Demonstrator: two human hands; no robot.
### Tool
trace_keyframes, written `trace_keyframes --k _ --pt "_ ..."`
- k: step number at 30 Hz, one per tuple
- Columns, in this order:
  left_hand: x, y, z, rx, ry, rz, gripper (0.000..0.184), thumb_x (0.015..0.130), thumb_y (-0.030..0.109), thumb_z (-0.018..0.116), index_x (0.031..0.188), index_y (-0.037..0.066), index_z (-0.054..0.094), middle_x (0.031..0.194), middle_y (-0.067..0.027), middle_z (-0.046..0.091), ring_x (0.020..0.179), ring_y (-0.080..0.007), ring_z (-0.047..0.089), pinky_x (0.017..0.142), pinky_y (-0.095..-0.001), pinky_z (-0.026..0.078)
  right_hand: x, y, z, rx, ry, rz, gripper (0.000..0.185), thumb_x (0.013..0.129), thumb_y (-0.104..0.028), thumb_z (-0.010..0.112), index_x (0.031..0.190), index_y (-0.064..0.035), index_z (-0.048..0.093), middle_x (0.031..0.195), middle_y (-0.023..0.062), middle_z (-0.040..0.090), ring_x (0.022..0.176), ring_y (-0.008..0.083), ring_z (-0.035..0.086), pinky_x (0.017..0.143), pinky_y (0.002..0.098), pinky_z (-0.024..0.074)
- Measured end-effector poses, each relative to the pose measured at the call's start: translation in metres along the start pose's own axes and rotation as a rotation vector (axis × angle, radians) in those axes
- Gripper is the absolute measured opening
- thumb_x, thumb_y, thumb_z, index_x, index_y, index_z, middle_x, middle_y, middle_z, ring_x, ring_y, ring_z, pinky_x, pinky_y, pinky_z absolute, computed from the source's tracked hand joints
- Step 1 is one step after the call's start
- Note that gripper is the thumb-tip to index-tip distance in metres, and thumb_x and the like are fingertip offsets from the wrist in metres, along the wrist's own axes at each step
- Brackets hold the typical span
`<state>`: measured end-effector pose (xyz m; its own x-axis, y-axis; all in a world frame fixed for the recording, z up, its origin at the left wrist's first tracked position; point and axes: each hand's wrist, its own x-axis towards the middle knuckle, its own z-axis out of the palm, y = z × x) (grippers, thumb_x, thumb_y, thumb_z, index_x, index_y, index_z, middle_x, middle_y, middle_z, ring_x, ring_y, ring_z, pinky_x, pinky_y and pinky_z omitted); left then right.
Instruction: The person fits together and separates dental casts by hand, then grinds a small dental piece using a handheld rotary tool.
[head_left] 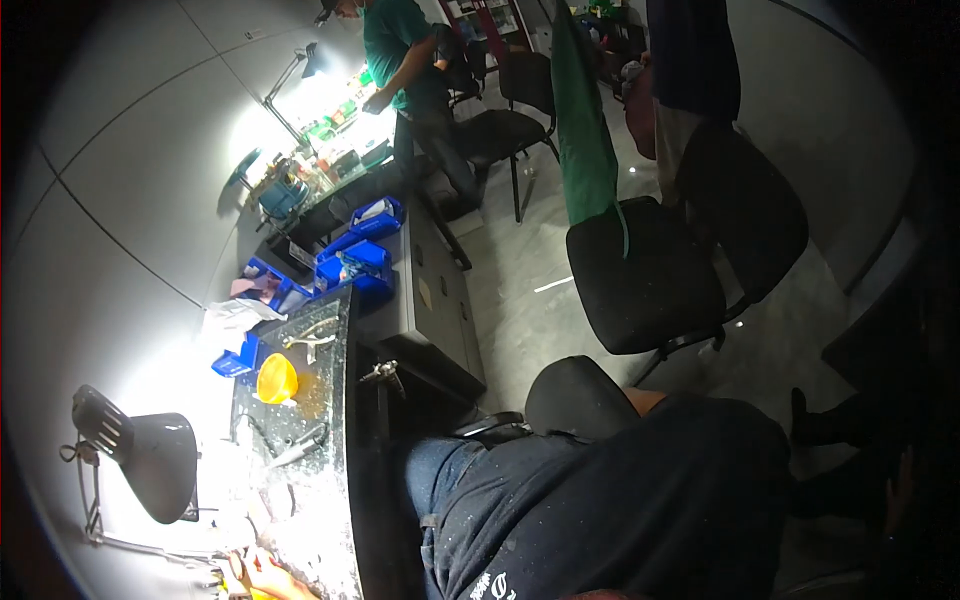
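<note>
In the head view, my left hand (pixel 272 577) lies at the bottom left edge, in strong glare on the workbench (pixel 341 420). Its fingers look curled around something with a bit of yellow on it; glare and the frame edge keep me from making it out. A sliver of skin (pixel 645 401) shows past my dark shirt (pixel 620 490), but my right hand is not visible. Farther along the bench are a slim grey handpiece-like tool (pixel 298 447), a yellow bowl (pixel 277 380) and a pale, pliers-like tool (pixel 313 341).
A desk lamp (pixel 155 460) leans over the bench's left side. Blue bins (pixel 355 268) and a grey cabinet (pixel 432 300) stand beyond it. A co-worker in green (pixel 398 50) stands at a farther bench. Black chairs (pixel 640 275), one with a green cloth (pixel 585 130), occupy the right.
</note>
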<state>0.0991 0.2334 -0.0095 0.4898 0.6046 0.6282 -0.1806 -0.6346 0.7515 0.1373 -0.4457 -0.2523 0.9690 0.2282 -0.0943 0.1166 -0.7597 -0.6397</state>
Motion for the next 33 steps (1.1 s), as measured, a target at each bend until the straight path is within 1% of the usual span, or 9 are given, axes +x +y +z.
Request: trace_keyframes --k 10,15,17,20,22,23,26,29,33 --pt "0.023 -0.098 -0.075 -0.168 -0.048 -0.057 0.019 0.093 -0.003 0.061 0.111 -0.004 0.066 0.091 -0.0067 0.062 0.079 -0.016 0.055 0.071 -0.0267 0.046 0.037 0.029 0.018 -0.101 -0.072 0.283 0.048 0.104 -0.035 0.05 0.143 -0.0058 0.051 0.118 0.0114 0.064 0.095 0.0218 0.059 0.079 0.0317 0.0508" --pt "0.018 -0.104 -0.069 0.179 -0.016 -0.041 0.022 0.09 -0.004 0.067 0.111 -0.003 0.07 0.103 -0.0074 0.069 0.081 -0.0145 0.057 0.07 -0.0273 0.049 0.069 0.012 -0.023 -0.062 0.023 0.366 0.048 0.102 -0.035 0.053 0.141 -0.0071 0.052 0.11 0.009 0.067 0.083 0.0199 0.061 0.071 0.0313 0.0525" --pt "0.011 -0.094 -0.057 0.149 -0.074 0.074 0.019 0.09 -0.004 0.067 0.109 -0.003 0.07 0.099 -0.0054 0.068 0.088 -0.0152 0.06 0.082 -0.028 0.049 0.105 0.015 -0.046 -0.002 0.087 0.417 0.047 0.101 -0.035 0.055 0.14 -0.0076 0.053 0.106 0.0081 0.068 0.078 0.0191 0.061 0.068 0.0311 0.0531" --pt "0.004 -0.069 -0.048 0.227 -0.12 -0.06 0.015 0.092 -0.001 0.067 0.107 -0.003 0.068 0.096 -0.004 0.066 0.093 -0.0147 0.059 0.087 -0.0287 0.048 0.205 0.03 -0.073 0.42 0.138 0.419 0.047 0.1 -0.035 0.057 0.139 -0.0084 0.054 0.101 0.0066 0.07 0.071 0.018 0.062 0.063 0.0308 0.0541" --pt "0.004 -0.064 -0.049 0.264 -0.143 -0.081 0.015 0.095 0.004 0.067 0.107 -0.003 0.068 0.096 -0.0038 0.066 0.089 -0.0134 0.059 0.085 -0.0272 0.048 0.234 0.067 -0.131 1.293 -0.094 0.261 0.047 0.099 -0.035 0.058 0.138 -0.009 0.055 0.098 0.0057 0.071 0.066 0.0172 0.063 0.06 0.0306 0.0548" --pt "0.004 -0.073 -0.055 0.245 -0.154 -0.107 0.017 0.094 0.004 0.068 0.109 -0.004 0.068 0.099 -0.0057 0.068 0.091 -0.0144 0.061 0.087 -0.0282 0.049 0.222 -0.028 -0.171 0.796 0.52 0.232 0.062 0.096 -0.038 0.065 0.147 -0.0076 0.046 0.104 0.0093 0.072 0.061 0.0132 0.058 0.058 0.0334 0.0555" --pt "0.005 -0.072 -0.054 0.231 -0.131 -0.106 0.018 0.094 0.004 0.068 0.111 -0.004 0.068 0.1 -0.0061 0.069 0.091 -0.0139 0.063 0.086 -0.0278 0.049 0.255 -0.033 -0.259 0.733 0.55 -0.044 0.059 0.096 -0.038 0.064 0.147 -0.0122 0.05 0.107 0.0066 0.073 0.065 0.0101 0.057 0.069 0.0298 0.0553" --pt "0.005 -0.072 -0.053 0.251 -0.122 -0.107 0.019 0.094 0.001 0.066 0.112 -0.004 0.068 0.102 -0.0067 0.069 0.092 -0.0143 0.063 0.087 -0.0279 0.05 0.28 -0.091 -0.265 0.406 0.016 -0.324 0.043 0.104 -0.04 0.05 0.12 -0.007 0.073 0.116 0.0089 0.073 0.08 0.0105 0.063 0.08 0.0292 0.0545" --pt "0.002 -0.082 -0.059 0.193 -0.109 -0.102 0.021 0.094 0.0 0.066 0.114 -0.006 0.068 0.108 -0.0093 0.069 0.098 -0.0172 0.065 0.092 -0.0303 0.05 0.253 -0.234 -0.179 0.099 -0.582 -0.592 0.034 0.096 -0.031 0.071 0.115 -0.0031 0.073 0.113 0.0092 0.074 0.103 0.0157 0.069 0.09 0.0308 0.0541"
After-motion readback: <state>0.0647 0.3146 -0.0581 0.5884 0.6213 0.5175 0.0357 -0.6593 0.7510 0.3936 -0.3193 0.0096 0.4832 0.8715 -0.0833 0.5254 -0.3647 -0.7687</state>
